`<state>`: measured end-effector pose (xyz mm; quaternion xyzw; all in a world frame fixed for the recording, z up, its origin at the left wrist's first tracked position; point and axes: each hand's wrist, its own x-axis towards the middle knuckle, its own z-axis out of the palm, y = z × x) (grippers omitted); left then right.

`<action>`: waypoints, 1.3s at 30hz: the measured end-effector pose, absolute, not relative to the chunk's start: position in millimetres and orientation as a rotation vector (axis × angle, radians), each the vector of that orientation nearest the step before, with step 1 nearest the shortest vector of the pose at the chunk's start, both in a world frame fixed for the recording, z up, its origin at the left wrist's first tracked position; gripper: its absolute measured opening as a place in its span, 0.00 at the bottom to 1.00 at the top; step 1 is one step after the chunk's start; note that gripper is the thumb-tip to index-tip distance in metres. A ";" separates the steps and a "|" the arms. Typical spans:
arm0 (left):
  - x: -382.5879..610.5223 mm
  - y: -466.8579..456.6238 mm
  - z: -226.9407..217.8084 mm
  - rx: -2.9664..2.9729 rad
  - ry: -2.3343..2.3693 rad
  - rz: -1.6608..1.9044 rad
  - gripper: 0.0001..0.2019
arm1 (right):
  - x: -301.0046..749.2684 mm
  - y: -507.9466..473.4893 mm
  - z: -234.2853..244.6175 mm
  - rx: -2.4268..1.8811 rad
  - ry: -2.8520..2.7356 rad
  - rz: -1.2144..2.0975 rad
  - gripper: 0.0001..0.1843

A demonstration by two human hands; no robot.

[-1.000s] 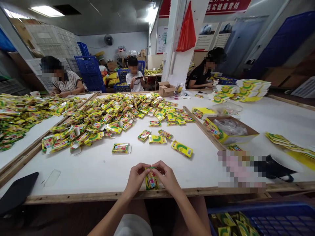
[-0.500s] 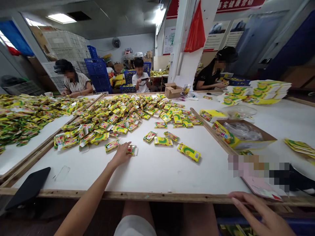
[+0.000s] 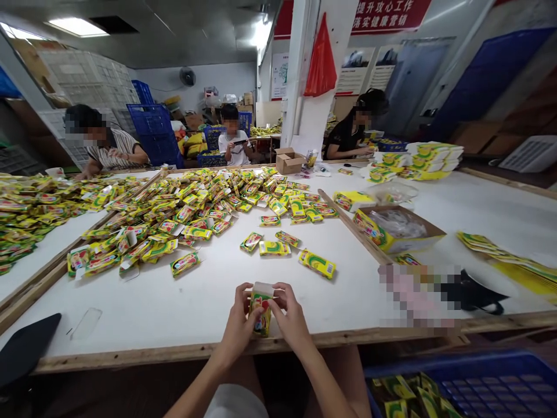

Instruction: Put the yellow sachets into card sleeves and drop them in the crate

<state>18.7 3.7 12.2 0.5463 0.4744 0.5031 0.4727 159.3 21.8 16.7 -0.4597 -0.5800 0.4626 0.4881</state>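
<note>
Upright between both my hands, just above the table's front edge, is a small yellow-green printed carton (image 3: 261,307) with its pale top flap raised. My left hand (image 3: 241,313) grips its left side, thumb across the front. My right hand (image 3: 287,310) holds the right side, its thumb also on the printed face. In front of the hands lie a few loose cartons, one of them a longer yellow box (image 3: 317,264). A large heap of similar cartons (image 3: 204,203) spreads beyond them on the white table (image 3: 209,313).
Wooden strips (image 3: 354,226) divide the tabletop. An open box of clear plastic (image 3: 394,229) stands on the right, near stacked yellow cartons (image 3: 430,159). A blue crate (image 3: 500,371) sits below the table at lower right. A black flat object (image 3: 30,348) juts over the left edge. Several people sit across the table.
My left hand has brought a carton from the near side of the heap to the front edge. My right hand has come in from the right and now holds it too. The view has shifted right.
</note>
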 end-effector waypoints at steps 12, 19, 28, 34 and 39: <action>-11.8 15.5 15.6 1.415 1.096 1.184 0.11 | 151.8 30.6 21.9 -1.109 -1.621 1.079 0.08; -6.2 20.3 12.1 1.274 1.038 1.227 0.16 | 156.0 34.0 24.4 -1.073 -1.570 1.090 0.10; -2.8 17.7 21.0 1.372 1.223 1.217 0.12 | 158.3 31.3 36.3 -1.144 -1.656 1.044 0.09; -0.1 27.4 20.8 1.266 1.257 1.264 0.10 | 154.5 41.8 39.8 -1.182 -1.684 1.055 0.08; -0.8 26.7 23.1 1.225 1.232 1.257 0.11 | 155.1 44.9 41.0 -1.184 -1.659 1.108 0.10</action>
